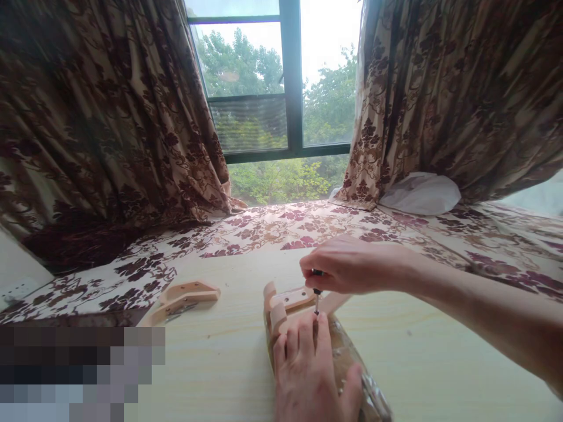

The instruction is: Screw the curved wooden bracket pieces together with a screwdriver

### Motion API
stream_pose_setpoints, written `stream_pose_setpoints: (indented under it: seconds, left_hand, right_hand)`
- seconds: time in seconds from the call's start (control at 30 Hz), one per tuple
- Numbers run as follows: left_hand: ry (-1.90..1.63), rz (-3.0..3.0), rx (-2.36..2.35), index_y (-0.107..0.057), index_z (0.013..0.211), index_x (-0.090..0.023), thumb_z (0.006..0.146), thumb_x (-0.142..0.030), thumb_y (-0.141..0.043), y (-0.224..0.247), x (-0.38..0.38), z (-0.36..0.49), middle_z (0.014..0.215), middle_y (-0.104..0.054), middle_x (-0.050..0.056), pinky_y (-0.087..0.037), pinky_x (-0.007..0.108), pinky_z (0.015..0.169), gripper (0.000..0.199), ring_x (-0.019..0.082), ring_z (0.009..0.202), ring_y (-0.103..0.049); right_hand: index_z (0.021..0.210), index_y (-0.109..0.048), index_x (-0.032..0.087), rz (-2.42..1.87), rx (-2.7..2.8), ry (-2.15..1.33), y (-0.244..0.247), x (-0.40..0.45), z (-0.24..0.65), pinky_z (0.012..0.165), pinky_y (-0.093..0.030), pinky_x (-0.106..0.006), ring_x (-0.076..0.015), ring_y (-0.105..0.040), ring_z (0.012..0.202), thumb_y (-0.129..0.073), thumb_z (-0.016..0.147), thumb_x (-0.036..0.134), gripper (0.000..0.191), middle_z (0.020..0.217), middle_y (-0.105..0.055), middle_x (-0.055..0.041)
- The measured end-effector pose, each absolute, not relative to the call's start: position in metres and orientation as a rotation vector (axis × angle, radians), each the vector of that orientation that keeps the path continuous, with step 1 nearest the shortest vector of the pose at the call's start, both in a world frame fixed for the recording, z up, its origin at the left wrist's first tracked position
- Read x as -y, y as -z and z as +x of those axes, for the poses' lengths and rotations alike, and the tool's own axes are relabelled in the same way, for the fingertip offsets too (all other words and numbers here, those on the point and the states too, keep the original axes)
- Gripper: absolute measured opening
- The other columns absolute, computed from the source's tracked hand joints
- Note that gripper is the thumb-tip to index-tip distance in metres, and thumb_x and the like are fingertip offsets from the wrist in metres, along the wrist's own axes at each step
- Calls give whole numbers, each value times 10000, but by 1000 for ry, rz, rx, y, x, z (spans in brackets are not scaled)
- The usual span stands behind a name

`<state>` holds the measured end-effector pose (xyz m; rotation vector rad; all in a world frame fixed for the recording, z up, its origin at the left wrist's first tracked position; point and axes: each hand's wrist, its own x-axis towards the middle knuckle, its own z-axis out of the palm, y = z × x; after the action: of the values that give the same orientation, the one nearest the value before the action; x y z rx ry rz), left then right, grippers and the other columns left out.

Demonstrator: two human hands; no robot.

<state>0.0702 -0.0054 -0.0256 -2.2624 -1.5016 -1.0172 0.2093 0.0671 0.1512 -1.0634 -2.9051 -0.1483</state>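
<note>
My right hand (352,266) is closed around the dark handle of a screwdriver (317,300), which stands upright with its tip down on a light wooden part. This wooden part (294,299) has rounded ends and dark holes or screw heads. It rests on a brown package (341,346) in clear, shiny plastic. My left hand (303,369) lies over the near side of the wooden part and the package, fingers spread and thumb apart. Its index fingertip is close beside the screwdriver's tip. Whether a screw is under the tip cannot be made out.
Another angled wooden piece (189,291) lies to the left on the pale wooden tabletop (220,357), with small dark metal bits near it. Behind are a floral cloth (272,225), floral curtains (145,117), a window (294,76) and a white plastic bag (420,193).
</note>
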Motion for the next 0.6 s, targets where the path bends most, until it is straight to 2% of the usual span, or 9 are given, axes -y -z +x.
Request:
stream_pose_setpoints:
  seconds: [0.17, 0.3, 0.4, 0.5, 0.6]
  left_hand:
    - [982, -2270, 1511, -523, 1261, -167, 801, -551, -492, 24, 6, 67, 1232, -547, 100, -358, 453, 969, 601, 291, 1146, -452]
    - [909, -2325, 1433, -500, 1288, -176, 802, -536, -514, 22, 6, 65, 1252, -543, 88, -383, 426, 947, 604, 275, 1139, -465]
    - [999, -2266, 1499, -527, 1258, -174, 783, -565, -528, 22, 7, 66, 1244, -545, 96, -363, 445, 968, 615, 286, 1141, -462]
    - [967, -2278, 1458, -526, 1258, -176, 780, -557, -539, 22, 6, 65, 1245, -546, 98, -374, 438, 958, 611, 283, 1140, -466]
    - [869, -2304, 1381, -507, 1277, -179, 793, -536, -538, 20, 4, 61, 1257, -540, 91, -398, 419, 930, 602, 273, 1137, -471]
  right_hand:
    - [759, -601, 179, -1240, 2837, 261, -146, -67, 203, 487, -199, -261, -133, -535, 601, -455, 902, 335, 257, 665, -631, -36]
    - [811, -611, 176, -1271, 2830, 266, -147, -68, 203, 504, -223, -262, -160, -562, 645, -481, 881, 357, 233, 718, -656, -52]
    - [908, -604, 196, -1152, 2855, 183, -152, -66, 207, 538, -264, -253, -153, -556, 676, -524, 843, 306, 150, 786, -667, -33]
    - [855, -600, 190, -1116, 2894, 113, -156, -61, 207, 567, -290, -248, -138, -544, 686, -474, 867, 220, 130, 795, -659, -30]
    - [829, -604, 179, -1197, 2901, 110, -155, -59, 204, 557, -284, -251, -145, -547, 683, -451, 900, 254, 184, 776, -654, -43]
